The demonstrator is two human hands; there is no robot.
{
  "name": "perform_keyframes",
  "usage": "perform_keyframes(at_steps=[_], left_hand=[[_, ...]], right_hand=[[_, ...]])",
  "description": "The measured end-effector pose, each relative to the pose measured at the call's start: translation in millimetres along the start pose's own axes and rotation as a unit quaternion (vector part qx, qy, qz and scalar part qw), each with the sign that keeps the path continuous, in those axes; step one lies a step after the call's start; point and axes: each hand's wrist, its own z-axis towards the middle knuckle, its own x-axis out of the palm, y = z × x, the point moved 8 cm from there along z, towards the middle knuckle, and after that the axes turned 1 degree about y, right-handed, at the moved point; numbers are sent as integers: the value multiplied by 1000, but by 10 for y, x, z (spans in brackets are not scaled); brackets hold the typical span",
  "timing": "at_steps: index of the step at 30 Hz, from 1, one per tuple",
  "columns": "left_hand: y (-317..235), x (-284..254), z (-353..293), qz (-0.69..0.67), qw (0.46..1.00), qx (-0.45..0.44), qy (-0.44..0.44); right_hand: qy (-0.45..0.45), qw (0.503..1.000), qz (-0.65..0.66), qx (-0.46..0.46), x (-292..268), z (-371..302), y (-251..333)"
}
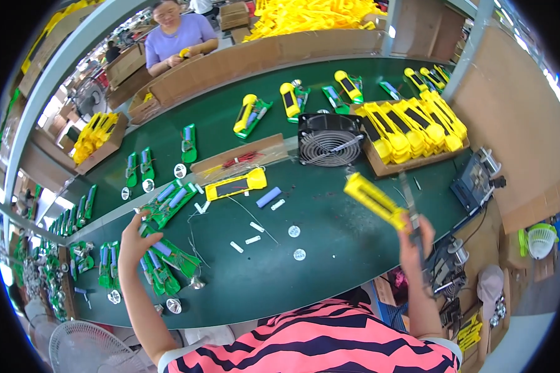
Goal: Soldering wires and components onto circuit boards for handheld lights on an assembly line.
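My left hand (pixel 132 241) is at the left of the bench, thumb and fingers apart, next to green plastic housings (pixel 179 258) fitted with blue cylindrical batteries and wires. Whether its fingertips touch them I cannot tell. At the right, my right hand (pixel 412 241) closes on a yellow lamp housing (pixel 374 200) with a dark strip, and also on a soldering iron (pixel 409 189) whose tip points away from me. Both are slightly blurred. Another yellow housing (pixel 236 184) lies in the middle, near a loose blue battery (pixel 268 197) and small white strips (pixel 252 240).
A black fan with a wire guard (pixel 327 146) stands beside a carton of yellow housings (pixel 379 163). A blue-grey soldering station (pixel 473 181) is at the right edge. Green and yellow assemblies (pixel 249 116) line the far belt. Across it a person (pixel 180 38) handles a yellow part.
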Motion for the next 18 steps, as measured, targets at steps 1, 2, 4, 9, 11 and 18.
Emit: perform_keyframes(at_steps=[1, 2, 4, 9, 11, 18], left_hand=[[-197, 20, -92, -61, 997, -44, 17], [-409, 20, -267, -115, 989, -95, 26], [-859, 238, -450, -155, 987, -30, -35], [-993, 1550, -913, -320, 943, -93, 9], [-1121, 1721, -976, -169, 985, 12, -31], [-2260, 1622, -1075, -50, 959, 274, -58]], right_hand=[[68, 997, 5, 46, 144, -107, 89], [106, 993, 12, 59, 295, -186, 184], [170, 984, -15, 58, 499, -355, 198], [241, 968, 7, 68, 810, -567, 82], [274, 959, 22, 64, 886, -616, 58], [318, 944, 25, 83, 849, -669, 71]])
